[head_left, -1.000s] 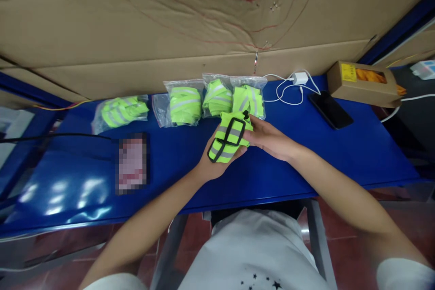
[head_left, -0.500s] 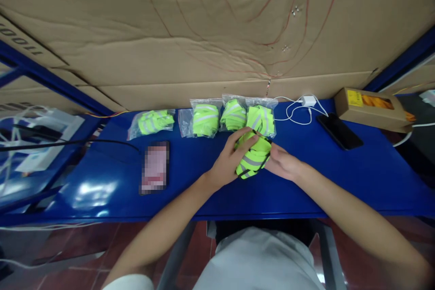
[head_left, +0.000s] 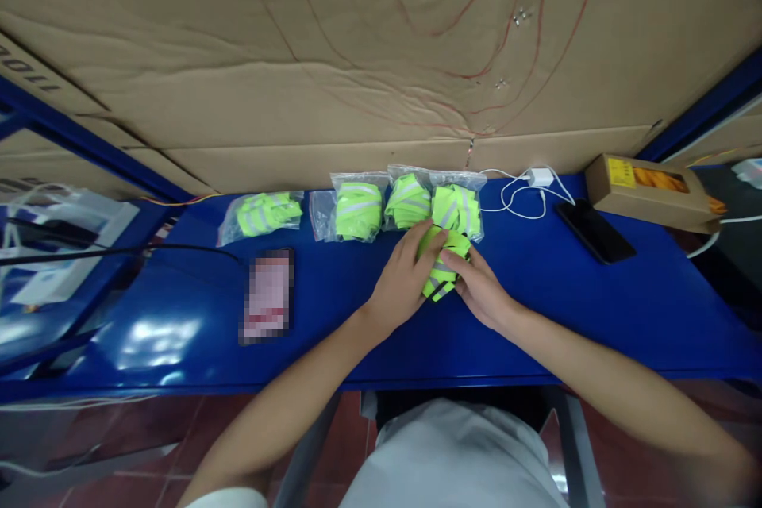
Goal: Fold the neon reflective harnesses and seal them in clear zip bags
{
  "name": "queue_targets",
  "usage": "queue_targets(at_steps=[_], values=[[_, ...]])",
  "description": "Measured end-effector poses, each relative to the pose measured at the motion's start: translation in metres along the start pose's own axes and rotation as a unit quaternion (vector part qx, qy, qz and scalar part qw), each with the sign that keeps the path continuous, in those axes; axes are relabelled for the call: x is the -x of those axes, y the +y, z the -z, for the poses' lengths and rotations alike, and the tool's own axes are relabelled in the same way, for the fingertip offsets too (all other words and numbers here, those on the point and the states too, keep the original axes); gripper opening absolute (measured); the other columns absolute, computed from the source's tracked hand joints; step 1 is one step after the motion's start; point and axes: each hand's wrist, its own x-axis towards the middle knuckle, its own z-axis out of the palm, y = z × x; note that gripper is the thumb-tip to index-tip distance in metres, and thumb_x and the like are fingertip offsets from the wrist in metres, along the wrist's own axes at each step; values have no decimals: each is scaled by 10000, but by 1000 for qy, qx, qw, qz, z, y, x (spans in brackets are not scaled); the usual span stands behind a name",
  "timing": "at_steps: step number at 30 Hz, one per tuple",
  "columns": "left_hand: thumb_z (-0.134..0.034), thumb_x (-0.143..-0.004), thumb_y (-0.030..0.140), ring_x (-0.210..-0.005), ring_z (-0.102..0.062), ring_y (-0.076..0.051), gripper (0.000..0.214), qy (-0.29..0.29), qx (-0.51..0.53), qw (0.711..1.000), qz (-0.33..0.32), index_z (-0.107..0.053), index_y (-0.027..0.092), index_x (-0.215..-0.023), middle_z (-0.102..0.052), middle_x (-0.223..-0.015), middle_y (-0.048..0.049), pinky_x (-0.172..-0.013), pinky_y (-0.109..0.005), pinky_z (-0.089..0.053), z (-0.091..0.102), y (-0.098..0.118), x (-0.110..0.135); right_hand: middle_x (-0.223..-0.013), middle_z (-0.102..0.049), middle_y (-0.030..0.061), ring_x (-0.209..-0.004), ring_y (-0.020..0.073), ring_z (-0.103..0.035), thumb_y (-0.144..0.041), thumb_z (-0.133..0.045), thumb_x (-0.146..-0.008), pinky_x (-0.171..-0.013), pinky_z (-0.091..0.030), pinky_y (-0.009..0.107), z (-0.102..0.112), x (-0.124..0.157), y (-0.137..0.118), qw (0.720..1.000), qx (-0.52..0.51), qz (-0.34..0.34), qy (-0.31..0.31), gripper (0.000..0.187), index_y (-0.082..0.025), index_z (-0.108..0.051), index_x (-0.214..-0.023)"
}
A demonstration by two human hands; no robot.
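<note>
A folded neon-yellow reflective vest (head_left: 444, 268) with grey stripes and black trim lies on the blue table (head_left: 625, 309), squeezed between both hands. My left hand (head_left: 405, 282) lies over its left side, fingers curled on top. My right hand (head_left: 482, 290) presses its right side, fingers closed against the fabric. Just behind it stand clear bags with folded vests: one (head_left: 458, 208) right behind, one (head_left: 408, 201) and one (head_left: 357, 210) further left, and another (head_left: 262, 214) apart at the left.
A phone with a blurred screen (head_left: 267, 296) lies left of my hands. A black phone (head_left: 595, 232), a white charger with cable (head_left: 533, 182) and a brown carton (head_left: 652, 190) sit at the back right. Cardboard sheets (head_left: 357, 55) wall the back. A black cable (head_left: 119, 252) crosses the left.
The vest was held up in my left palm; both hands have since folded it smaller and pressed it down on the table. The camera tilted slightly.
</note>
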Motion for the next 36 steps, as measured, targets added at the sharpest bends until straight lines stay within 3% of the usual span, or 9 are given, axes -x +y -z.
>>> queue_targets(at_steps=[2,5,10,16,23,31,34,36], values=[[-488,-921,30,-1595,-218,-387,747,-5,-31,999,9,-259,189,-1614,-320,-1647,-243,-1238,-598,-346,0,2,-1,-1183,-755,-17,-1105,204,-706,-392,-945,-683,-895,-564,299,-4,3,1,1000,-13,-9,-4,630,-327,-635,-1229],[-488,-970,65,-1590,-238,-383,677,9,-68,998,-14,-279,165,-1606,-363,-1631,-254,-1227,-583,-369,0,7,0,-1172,-758,-23,-1099,200,-711,-394,-964,-656,-907,-571,305,-7,6,0,999,-44,-10,-9,665,-335,-634,-1230],[-550,-964,103,-1522,-379,-333,672,61,-14,998,-20,-321,185,-1591,-394,-1606,-220,-1196,-521,-440,-7,10,5,-1034,-782,4,-977,215,-740,-390,-945,-701,-890,-581,331,-1,2,-1,997,-56,-46,-39,497,-260,-708,-1118],[-510,-858,-15,-1481,-416,-361,742,5,20,999,36,-388,220,-1551,-443,-1548,-184,-1178,-580,-451,-11,7,6,-929,-777,3,-858,190,-732,-406,-928,-733,-780,-565,290,9,-11,4,996,-57,-63,-35,411,-226,-732,-1046],[-594,-909,105,-1465,-429,-373,678,53,22,998,29,-393,252,-1540,-432,-1542,-179,-1158,-580,-463,-6,13,5,-987,-781,18,-926,221,-734,-384,-951,-690,-859,-569,331,2,-5,1,996,-59,-47,-37,475,-229,-721,-1075],[-647,-857,84,-1469,-436,-376,740,25,-52,996,75,-402,266,-1531,-403,-1599,-164,-1149,-515,-491,-1,21,3,-951,-776,-4,-895,223,-736,-252,-959,-636,-832,-571,339,2,-4,-1,995,-52,-45,-77,516,-245,-707,-1087],[-656,-847,79,-1466,-438,-394,772,20,-59,995,83,-391,278,-1544,-378,-1621,-171,-1113,-524,-518,0,22,2,-973,-778,0,-913,231,-735,-243,-959,-630,-857,-570,357,2,-4,-1,996,-42,-37,-64,534,-245,-697,-1096],[-671,-807,55,-1462,-438,-400,848,-14,-25,995,99,-369,304,-1559,-367,-1629,-157,-1078,-531,-545,2,20,2,-966,-777,-3,-914,234,-733,-241,-963,-614,-854,-568,360,2,-5,1,998,-35,-36,-44,562,-247,-694,-1107]])
